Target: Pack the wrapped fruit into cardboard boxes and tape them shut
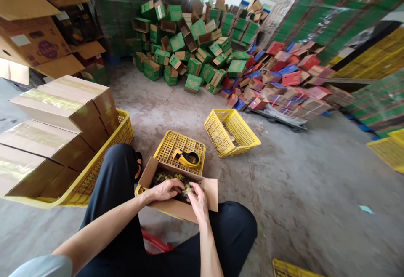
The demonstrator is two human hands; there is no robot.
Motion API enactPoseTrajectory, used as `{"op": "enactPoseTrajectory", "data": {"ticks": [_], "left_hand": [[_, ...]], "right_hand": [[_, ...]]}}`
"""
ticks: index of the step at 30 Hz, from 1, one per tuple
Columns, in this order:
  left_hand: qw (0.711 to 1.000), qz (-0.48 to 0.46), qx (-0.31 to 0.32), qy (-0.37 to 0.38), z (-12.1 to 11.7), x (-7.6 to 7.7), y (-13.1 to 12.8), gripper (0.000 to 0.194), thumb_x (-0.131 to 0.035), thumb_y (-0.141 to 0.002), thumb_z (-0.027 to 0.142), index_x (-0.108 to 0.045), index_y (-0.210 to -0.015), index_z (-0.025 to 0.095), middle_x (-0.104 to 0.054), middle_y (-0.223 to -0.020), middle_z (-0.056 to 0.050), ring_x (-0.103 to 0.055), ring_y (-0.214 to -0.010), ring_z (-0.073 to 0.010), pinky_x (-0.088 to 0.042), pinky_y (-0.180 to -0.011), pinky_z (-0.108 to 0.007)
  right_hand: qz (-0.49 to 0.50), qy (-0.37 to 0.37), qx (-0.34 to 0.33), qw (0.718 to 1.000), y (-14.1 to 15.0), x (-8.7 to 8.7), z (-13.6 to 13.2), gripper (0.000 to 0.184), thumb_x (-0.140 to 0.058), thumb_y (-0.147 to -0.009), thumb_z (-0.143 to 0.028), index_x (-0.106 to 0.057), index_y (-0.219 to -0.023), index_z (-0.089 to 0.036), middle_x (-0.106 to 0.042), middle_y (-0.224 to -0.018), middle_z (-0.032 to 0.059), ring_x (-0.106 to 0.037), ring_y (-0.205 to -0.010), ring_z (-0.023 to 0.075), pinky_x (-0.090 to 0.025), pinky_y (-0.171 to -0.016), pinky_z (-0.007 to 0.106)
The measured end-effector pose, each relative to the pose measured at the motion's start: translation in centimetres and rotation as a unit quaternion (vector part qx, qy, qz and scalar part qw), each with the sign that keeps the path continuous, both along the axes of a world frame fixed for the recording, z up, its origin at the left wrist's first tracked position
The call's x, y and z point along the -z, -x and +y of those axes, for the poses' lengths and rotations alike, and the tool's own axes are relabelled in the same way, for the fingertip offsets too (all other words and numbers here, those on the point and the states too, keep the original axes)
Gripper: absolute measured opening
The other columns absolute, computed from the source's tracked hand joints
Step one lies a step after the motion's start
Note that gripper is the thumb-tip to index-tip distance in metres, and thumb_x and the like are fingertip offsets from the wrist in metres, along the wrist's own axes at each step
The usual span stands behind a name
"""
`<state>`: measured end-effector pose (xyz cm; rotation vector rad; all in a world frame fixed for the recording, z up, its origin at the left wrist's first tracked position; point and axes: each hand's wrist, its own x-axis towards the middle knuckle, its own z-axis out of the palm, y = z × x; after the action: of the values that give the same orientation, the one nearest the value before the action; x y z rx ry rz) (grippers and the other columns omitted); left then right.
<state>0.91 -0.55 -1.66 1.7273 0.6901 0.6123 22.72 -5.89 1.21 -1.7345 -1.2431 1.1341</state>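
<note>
An open cardboard box rests between my knees on a yellow plastic crate, with its flaps spread. Dark and yellow-green contents fill it, perhaps in thin wrapping; their kind is too blurred to tell. My left hand reaches in from the left, its fingers curled down onto the contents. Close beside it, my right hand has its fingers bent around a yellow-green part. Both sets of fingertips are partly hidden. Just beyond the box, a yellow tape dispenser lies on an upturned yellow crate.
Closed, taped cartons are stacked in a large yellow crate at my left. Another yellow crate stands ahead on the concrete floor. Heaps of green boxes and red and blue boxes lie farther back.
</note>
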Motion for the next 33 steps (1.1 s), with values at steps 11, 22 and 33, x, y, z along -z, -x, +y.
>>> {"op": "enactPoseTrajectory", "data": {"ticks": [11,22,33], "left_hand": [[0.971,0.165,0.02,-0.171,2.6,2.3,0.3,0.047,-0.064,-0.085,0.009,-0.074,-0.13,0.018,-0.047,-0.162,-0.015,-0.041,-0.152,-0.0345,-0.035,-0.127,-0.049],[0.989,0.088,-0.053,-0.108,2.7,2.5,0.2,0.05,-0.057,-0.082,0.006,-0.074,-0.128,0.02,-0.068,-0.139,-0.012,-0.062,-0.132,-0.0283,-0.045,-0.119,-0.043],[0.956,-0.163,-0.119,0.213,1.5,-3.8,1.6,0.035,-0.078,-0.08,0.03,-0.082,-0.112,0.016,-0.07,-0.135,-0.013,-0.06,-0.133,-0.0339,-0.038,-0.12,-0.049]], "right_hand": [[-0.429,-0.12,-0.043,0.894,-0.8,0.1,-1.0,0.034,-0.051,-0.097,-0.022,-0.074,-0.122,-0.022,-0.071,-0.132,0.0117,-0.073,-0.107,0.0247,-0.057,-0.086,0.033],[-0.427,-0.091,-0.056,0.898,0.2,0.8,-1.2,0.024,-0.06,-0.094,-0.027,-0.079,-0.079,-0.023,-0.074,-0.102,0.0173,-0.067,-0.099,0.0338,-0.053,-0.086,0.043],[-0.168,-0.115,-0.017,0.979,0.4,-0.8,0.1,0.068,-0.064,-0.09,-0.054,-0.059,-0.147,-0.017,-0.074,-0.118,0.0149,-0.071,-0.089,0.0275,-0.057,-0.097,0.047]]}}
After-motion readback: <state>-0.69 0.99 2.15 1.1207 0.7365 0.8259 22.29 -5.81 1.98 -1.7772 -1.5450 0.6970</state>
